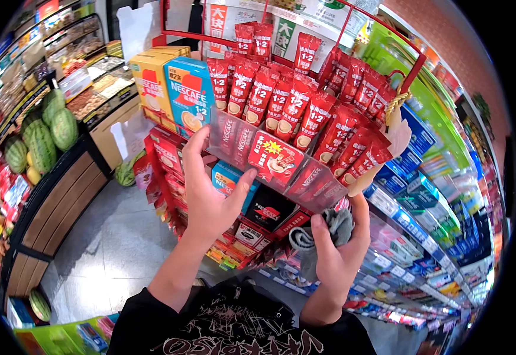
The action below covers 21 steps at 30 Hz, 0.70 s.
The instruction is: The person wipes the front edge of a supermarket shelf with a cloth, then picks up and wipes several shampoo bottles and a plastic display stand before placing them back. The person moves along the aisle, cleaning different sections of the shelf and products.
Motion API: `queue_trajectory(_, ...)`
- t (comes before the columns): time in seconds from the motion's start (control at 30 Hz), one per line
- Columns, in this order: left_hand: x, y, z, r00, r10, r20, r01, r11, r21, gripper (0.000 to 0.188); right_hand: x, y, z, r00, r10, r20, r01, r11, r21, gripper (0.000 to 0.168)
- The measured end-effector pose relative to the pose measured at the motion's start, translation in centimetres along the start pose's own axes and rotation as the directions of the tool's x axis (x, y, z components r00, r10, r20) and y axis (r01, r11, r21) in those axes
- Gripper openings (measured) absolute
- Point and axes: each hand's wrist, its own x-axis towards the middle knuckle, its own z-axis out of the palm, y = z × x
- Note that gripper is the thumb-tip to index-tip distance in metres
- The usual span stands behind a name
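A clear plastic display box [224,133] sits in front of me, tilted in the view, with many red Nescafé coffee sticks [280,106] standing in it. My left hand [211,195] is at its left end, index fingertip on the side edge and thumb against the lower front. Crumpled in my right hand [342,253] is a grey cloth [309,253]. The fingers of that hand reach up at the box's right end, partly hidden behind it. On the box's front is a red promotional card [275,159] bearing writing.
Blue [189,93] and yellow [151,80] Nescafé cartons stand left of the box. Below it, the red rack [169,164] holds more coffee packs. Crowded shelves [417,239] run along the right. Watermelons [40,133] and a wood-panelled produce stand [62,199] lie left, across grey floor tiles [120,230].
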Motion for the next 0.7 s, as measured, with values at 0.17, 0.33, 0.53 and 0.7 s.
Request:
queue_trajectory(0.17, 0.7, -0.5, -0.3, 0.995, -0.086, 0.044, 0.093, 0.979, -0.179, 0.082, 0.1, -2.2, 1.3, 0.99, 0.107, 0.094, -0.101, 0.993, -0.069, 0.064)
queue_trajectory(0.33, 1.0, -0.7, -0.5, 0.983, -0.17, 0.066, 0.181, 0.953, -0.244, 0.07, -0.3, -1.6, 2.7, 0.997, 0.006, 0.073, -0.001, 0.997, -0.074, 0.068)
queue_trajectory(0.53, 0.8, -0.9, -0.8, 0.989, -0.13, 0.071, 0.147, 0.912, -0.383, 0.065, -1.1, -0.8, 2.8, 0.995, -0.085, 0.061, 0.089, 0.994, -0.069, 0.081)
queue_trajectory(0.7, 0.7, -0.5, -1.2, 0.989, -0.123, 0.082, 0.147, 0.899, -0.413, 0.065, -1.8, 0.0, 3.3, 0.988, -0.155, 0.028, 0.157, 0.983, -0.096, 0.089)
